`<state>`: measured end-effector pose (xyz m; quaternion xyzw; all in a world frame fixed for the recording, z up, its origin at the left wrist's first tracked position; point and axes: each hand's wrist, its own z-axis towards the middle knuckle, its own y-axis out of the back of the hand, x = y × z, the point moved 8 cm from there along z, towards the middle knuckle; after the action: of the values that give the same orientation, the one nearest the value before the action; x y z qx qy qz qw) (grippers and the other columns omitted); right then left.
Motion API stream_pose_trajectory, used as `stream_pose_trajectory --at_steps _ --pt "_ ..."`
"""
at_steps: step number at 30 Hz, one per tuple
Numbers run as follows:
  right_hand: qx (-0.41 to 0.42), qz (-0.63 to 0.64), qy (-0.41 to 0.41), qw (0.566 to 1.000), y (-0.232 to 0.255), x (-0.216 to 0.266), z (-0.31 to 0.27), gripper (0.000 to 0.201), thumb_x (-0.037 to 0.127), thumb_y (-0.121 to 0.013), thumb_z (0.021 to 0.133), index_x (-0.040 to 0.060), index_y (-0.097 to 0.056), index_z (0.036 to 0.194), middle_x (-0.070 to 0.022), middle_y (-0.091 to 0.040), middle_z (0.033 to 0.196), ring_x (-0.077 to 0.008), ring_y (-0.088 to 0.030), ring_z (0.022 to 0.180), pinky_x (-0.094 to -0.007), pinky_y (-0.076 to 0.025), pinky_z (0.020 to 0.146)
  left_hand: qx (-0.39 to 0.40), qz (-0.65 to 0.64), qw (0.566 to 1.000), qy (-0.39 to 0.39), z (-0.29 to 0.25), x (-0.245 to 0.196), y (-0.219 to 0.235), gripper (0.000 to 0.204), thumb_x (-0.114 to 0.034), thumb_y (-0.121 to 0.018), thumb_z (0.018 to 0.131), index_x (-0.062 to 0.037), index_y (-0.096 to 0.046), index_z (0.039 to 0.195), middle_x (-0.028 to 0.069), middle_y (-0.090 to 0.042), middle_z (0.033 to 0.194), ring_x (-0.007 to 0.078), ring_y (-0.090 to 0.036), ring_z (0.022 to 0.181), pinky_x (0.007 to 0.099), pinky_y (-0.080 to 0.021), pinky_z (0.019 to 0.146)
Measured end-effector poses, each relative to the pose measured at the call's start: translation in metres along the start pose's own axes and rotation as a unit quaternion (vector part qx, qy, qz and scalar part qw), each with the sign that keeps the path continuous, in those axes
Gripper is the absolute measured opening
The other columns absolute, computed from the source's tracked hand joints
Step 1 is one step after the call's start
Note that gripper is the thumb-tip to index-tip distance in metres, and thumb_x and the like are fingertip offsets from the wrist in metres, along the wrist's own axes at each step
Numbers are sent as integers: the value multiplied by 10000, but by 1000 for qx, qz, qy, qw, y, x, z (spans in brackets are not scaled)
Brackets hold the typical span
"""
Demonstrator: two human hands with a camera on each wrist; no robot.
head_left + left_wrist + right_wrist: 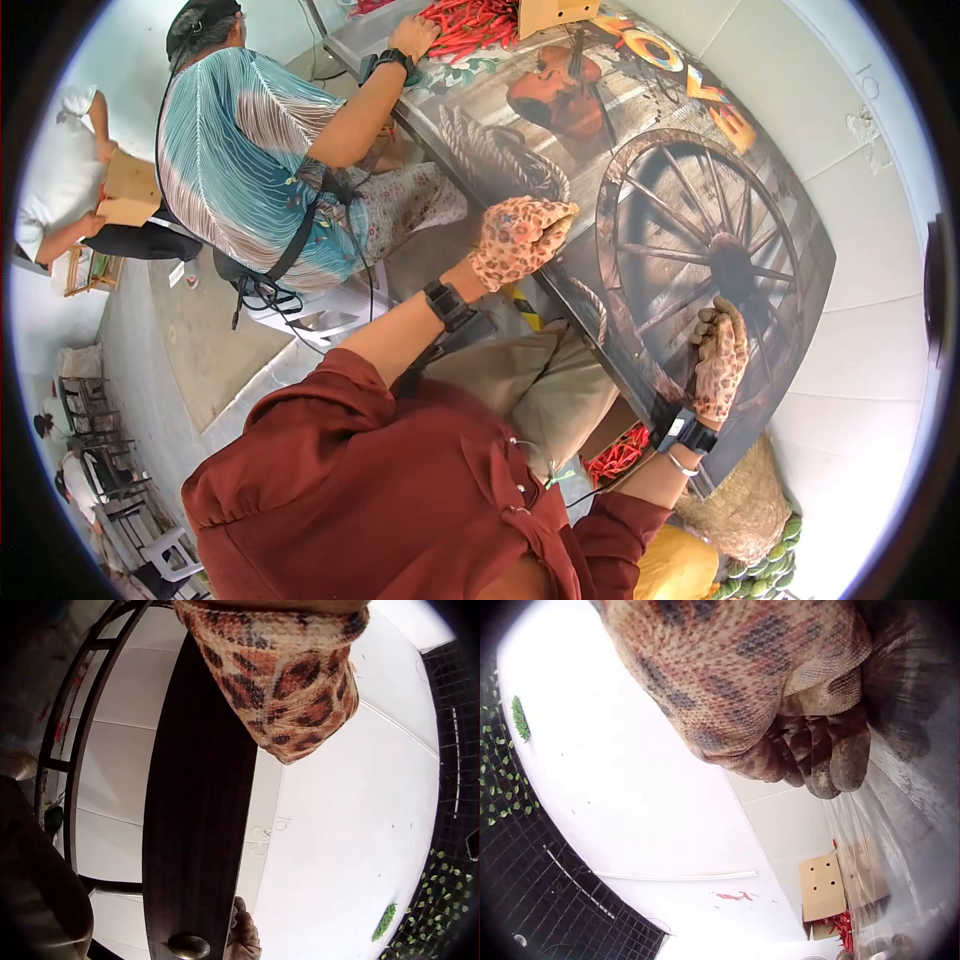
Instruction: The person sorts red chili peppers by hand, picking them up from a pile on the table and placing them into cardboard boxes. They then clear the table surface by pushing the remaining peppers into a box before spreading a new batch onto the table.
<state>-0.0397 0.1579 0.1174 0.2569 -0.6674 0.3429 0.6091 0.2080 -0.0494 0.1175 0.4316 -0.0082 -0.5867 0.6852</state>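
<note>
Both hands wear leopard-print knit gloves. My left hand [522, 242] is at the table's near edge, beside a printed coil of rope [500, 150], with its fingers drawn together and nothing showing in them. In the left wrist view its glove [289, 682] appears above a dark table side [199, 795]; the fingertips are mostly hidden. Over the lower part of a printed wagon wheel [615, 220] is my right hand [722, 362], palm turned inward. Its fingers [847, 754], darkly soiled, curl loosely with no object visible in them, close by the glossy tabletop [930, 817].
Red chilies [470, 25] are heaped at the table's far end by a cardboard box [560, 12]; another person's hand [413, 37] reaches there. More chilies [618, 455] are below the near edge. A sack [745, 505] stands at the lower right, and a white wall [850, 420] borders the table.
</note>
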Motion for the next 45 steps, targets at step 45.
stream_pose_trajectory --at_steps 45 --pt "-10 -51 1 999 -1 6 -4 310 208 -518 961 -17 -544 1173 -68 -601 917 -104 -557 737 -223 -467 644 39 37 999 7 -1 2 -4 216 -168 -589 828 -149 -683 1021 48 -691 897 243 -642 781 354 -505 691"
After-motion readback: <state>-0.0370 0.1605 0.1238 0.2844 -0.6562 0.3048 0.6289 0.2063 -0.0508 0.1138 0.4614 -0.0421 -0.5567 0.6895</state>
